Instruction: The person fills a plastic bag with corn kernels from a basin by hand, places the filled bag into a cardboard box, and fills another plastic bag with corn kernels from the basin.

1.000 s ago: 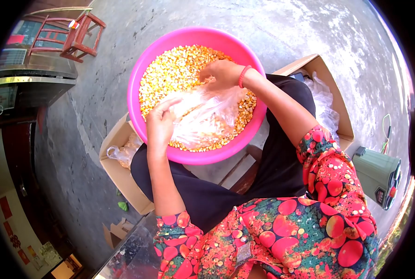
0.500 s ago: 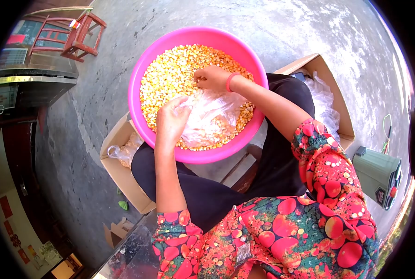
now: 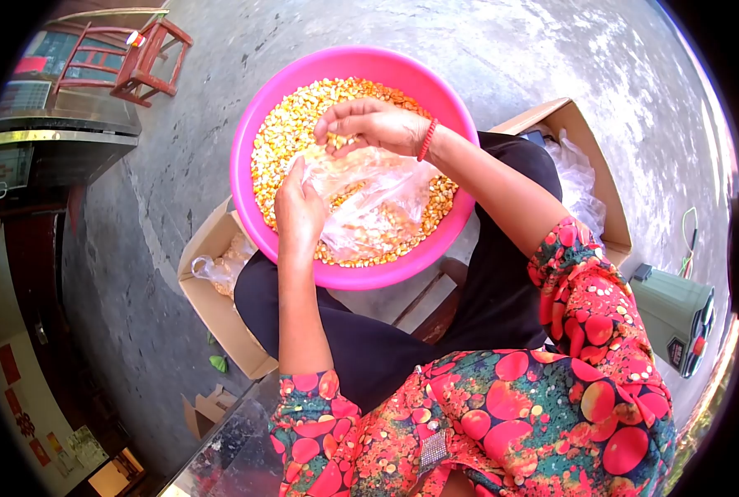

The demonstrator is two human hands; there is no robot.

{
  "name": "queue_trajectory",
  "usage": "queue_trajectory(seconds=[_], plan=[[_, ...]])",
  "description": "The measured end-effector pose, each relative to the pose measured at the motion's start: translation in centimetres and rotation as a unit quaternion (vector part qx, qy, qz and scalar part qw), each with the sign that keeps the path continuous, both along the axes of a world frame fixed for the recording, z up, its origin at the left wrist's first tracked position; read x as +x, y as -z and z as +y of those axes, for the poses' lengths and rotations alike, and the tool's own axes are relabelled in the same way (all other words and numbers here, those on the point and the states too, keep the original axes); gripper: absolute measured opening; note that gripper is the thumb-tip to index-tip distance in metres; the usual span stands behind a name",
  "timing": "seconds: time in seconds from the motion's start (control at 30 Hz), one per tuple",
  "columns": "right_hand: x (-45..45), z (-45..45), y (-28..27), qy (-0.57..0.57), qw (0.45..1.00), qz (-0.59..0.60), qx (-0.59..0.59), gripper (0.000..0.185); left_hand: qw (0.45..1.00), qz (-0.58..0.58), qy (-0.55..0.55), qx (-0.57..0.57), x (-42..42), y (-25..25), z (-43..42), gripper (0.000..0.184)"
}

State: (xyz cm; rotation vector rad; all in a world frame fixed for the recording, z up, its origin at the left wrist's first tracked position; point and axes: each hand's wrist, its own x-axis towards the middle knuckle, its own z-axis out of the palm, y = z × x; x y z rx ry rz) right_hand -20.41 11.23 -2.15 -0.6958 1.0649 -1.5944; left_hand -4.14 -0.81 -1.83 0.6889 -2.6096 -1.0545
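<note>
Head view: plastic bag [image 3: 383, 189], five o'clock in basin [image 3: 246, 157] of corn [image 3: 280, 132]; left hand [image 3: 300, 214], eight o'clock, fingers pinching bag; right hand [image 3: 379, 129], one o'clock, fingers half-curled, grasp unclear. Risk: slack mouth may spill corn.

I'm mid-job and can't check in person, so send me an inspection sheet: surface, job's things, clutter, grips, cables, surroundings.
Surface: grey floor, streaked; the basin's support is hidden.
Job's things: pink basin of corn kernels; clear plastic bag on the kernels.
Clutter: left cardboard box and right cardboard box, both holding crumpled plastic.
Grips: left grip beside the bag, hold unclear; right grip curled above the kernels, contents unclear.
Cables: thin cord-like loop, type unclear.
Surroundings: grey-green bin, reddish wooden chair.
</note>
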Motion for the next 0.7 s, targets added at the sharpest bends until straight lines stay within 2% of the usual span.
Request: queue_trajectory(seconds=[0.07, 0.1, 0.17, 0.23, 0.33, 0.37, 0.43, 0.47, 0.53, 0.57, 0.63, 0.67, 0.7], plan=[[0.8, 0.0, 0.0, -0.077, 0.995, 0.055, 0.024, 0.025, 1.000, 0.004, -0.004, 0.000, -0.1, 0.1, 0.0, 0.040], [1.3, 0.4, -0.3, -0.107, 0.980, 0.164, 0.029, 0.027, 1.000, -0.001, 0.002, -0.005, -0.1, 0.1, 0.0, 0.041], [2.0, 0.9, -0.3, -0.181, 0.951, 0.249, 0.022, 0.027, 1.000, -0.006, 0.008, -0.010, -0.1, 0.1, 0.0, 0.041], [2.2, 1.0, 0.0, -0.185, 0.946, 0.265, 0.017, 0.025, 1.000, -0.009, 0.006, 0.007, 0.0, 0.2, -0.1, 0.039], [1.1, 1.2, -0.6, -0.051, 0.943, 0.326, 0.043, 0.020, 0.999, 0.000, 0.021, 0.049, 0.0, 0.4, -0.3, 0.040], [0.5, 1.0, 0.4, 0.034, 0.916, 0.399, 0.034, 0.017, 0.999, 0.000, 0.021, 0.049, 0.0, 0.4, -0.3, 0.040], [-0.2, 1.0, 1.8, 0.162, 0.782, 0.598, 0.060, 0.016, 0.998, -0.030, 0.019, 0.041, -0.2, -0.2, 0.2, 0.047], [-0.5, 1.2, 2.5, 0.163, 0.782, 0.598, 0.061, 0.016, 0.998, -0.030, 0.021, 0.041, -0.1, -0.2, 0.3, 0.047], [-0.7, 1.4, 1.8, -0.051, 0.700, 0.663, 0.261, 0.016, 0.997, -0.059, 0.043, -0.007, 0.3, -0.3, 0.4, 0.050], [-0.5, 1.5, 1.6, -0.051, 0.700, 0.663, 0.262, 0.016, 0.997, -0.059, 0.043, -0.007, 0.4, 0.1, 0.1, 0.050], [0.0, 1.7, 1.4, -0.182, 0.712, 0.640, 0.227, 0.016, 0.993, -0.099, 0.056, 0.023, 0.6, 0.8, -0.1, 0.038], [-0.1, 2.0, 2.2, -0.158, 0.736, 0.629, 0.192, 0.014, 0.993, -0.099, 0.055, 0.024, 0.7, 1.0, -0.2, 0.038], [-0.2, 1.8, 2.3, -0.158, 0.737, 0.629, 0.191, 0.014, 0.993, -0.115, 0.037, -0.004, 0.7, 0.5, 0.0, 0.032]])
